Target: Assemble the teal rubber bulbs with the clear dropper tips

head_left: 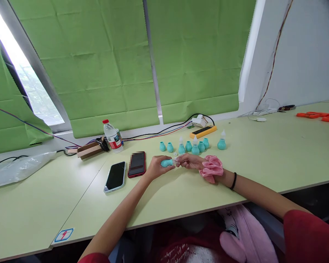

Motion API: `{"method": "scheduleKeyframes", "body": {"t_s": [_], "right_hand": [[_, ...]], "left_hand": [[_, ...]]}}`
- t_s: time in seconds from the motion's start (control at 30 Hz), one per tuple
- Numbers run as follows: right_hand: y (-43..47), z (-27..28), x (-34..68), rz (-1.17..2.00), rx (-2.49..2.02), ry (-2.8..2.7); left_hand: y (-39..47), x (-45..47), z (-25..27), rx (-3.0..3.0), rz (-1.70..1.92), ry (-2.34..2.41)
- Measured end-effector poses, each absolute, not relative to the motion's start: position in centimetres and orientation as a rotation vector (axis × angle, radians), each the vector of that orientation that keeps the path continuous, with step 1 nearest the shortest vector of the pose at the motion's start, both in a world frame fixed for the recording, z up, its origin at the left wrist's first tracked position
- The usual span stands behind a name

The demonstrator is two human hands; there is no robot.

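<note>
My left hand (157,167) is closed round a turquoise squeeze bulb (167,163), which lies sideways with its neck toward the right. The fingers of my right hand (188,161) pinch a small clear nozzle (174,160) at the neck of that bulb. Whether the nozzle is fully seated cannot be made out. Just beyond my hands stand several more turquoise bulbs (170,147), some without a tip. A bulb with a clear pointed tip (221,143) stands apart on the right. A small clear round piece (176,153) lies near my fingers.
Two phones, one white-edged (115,177) and one red-cased (137,164), lie left of my hands. Behind them are a water bottle (113,137) and an open cardboard box (90,149). A yellow power strip (203,132) and cables lie along the wall. Orange objects (318,115) rest far right.
</note>
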State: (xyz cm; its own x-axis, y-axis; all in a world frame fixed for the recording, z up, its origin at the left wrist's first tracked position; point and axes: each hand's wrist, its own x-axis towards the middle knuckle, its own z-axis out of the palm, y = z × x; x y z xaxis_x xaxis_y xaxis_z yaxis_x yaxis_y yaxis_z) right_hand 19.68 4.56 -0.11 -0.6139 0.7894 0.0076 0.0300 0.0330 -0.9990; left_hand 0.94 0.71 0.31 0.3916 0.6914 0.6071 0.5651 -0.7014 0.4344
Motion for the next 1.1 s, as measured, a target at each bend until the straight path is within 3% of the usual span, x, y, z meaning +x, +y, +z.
{"method": "scheduleKeyframes", "body": {"t_s": [0.1,0.23,0.43,0.63,0.73,0.87,1.1], "right_hand": [[5.1,-0.2,19.9,2.073,-0.859,-1.505],[5.3,-0.2,19.7,2.056,-0.869,-1.466],[4.2,-0.5,18.8,1.506,-0.846,-1.734],[3.4,-1.1,18.9,0.469,-0.603,-2.077],[3.4,-1.1,19.0,0.176,-0.513,-2.231],[3.5,-1.3,19.0,-0.003,-0.505,-2.347],[3.4,-1.5,19.1,0.085,-0.478,-2.362]], "left_hand": [[0.5,0.9,0.3,2.537,1.146,1.140],[0.8,1.1,0.0,2.484,1.171,1.129],[1.8,1.1,-0.1,2.001,1.292,1.173],[1.8,0.1,0.5,1.618,0.953,0.987],[2.0,-0.3,0.4,1.532,0.841,0.926],[2.4,-0.6,0.0,1.500,0.777,0.950],[2.3,-0.5,-0.5,1.646,0.826,0.973]]}}
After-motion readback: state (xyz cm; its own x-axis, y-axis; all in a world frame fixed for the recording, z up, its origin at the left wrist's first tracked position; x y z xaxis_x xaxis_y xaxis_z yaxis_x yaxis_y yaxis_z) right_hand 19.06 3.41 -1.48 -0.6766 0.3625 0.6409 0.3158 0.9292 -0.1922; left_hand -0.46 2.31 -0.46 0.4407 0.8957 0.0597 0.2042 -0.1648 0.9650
